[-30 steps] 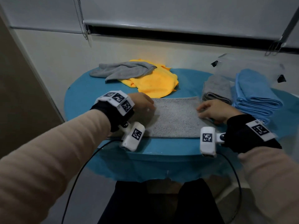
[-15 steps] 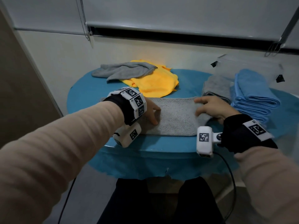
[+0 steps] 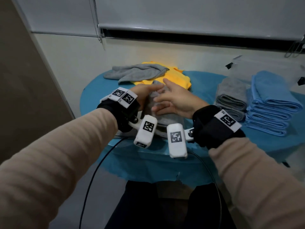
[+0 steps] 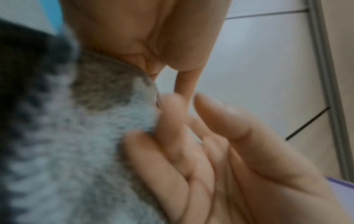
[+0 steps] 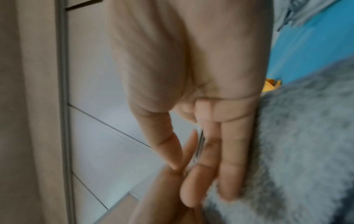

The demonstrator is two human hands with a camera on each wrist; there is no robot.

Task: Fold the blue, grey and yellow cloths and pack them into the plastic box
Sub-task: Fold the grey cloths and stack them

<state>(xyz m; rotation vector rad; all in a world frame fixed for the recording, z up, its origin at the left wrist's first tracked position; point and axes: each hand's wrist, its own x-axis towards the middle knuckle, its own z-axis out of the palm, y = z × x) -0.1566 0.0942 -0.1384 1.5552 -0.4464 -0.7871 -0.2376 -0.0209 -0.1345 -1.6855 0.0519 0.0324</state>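
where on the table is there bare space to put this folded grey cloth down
Bare blue tabletop lies between the yellow cloth and the folded grey stack. The right edge is crowded by the folded blue stack and clear plastic box.

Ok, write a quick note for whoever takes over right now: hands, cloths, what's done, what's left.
Left hand: grips the raised left end of the grey cloth, mid-fold.
Right hand: open, straight fingers flat against that cloth.
Folded stacks on the table's right side: grey stack, blue stack.
Unfolded at the back: another grey one lying on the yellow cloth.
Plastic box: behind the stacks; I can't tell if anything is inside.
Done: the two stacks.
Left: finish this fold, fold the back two, pack everything.
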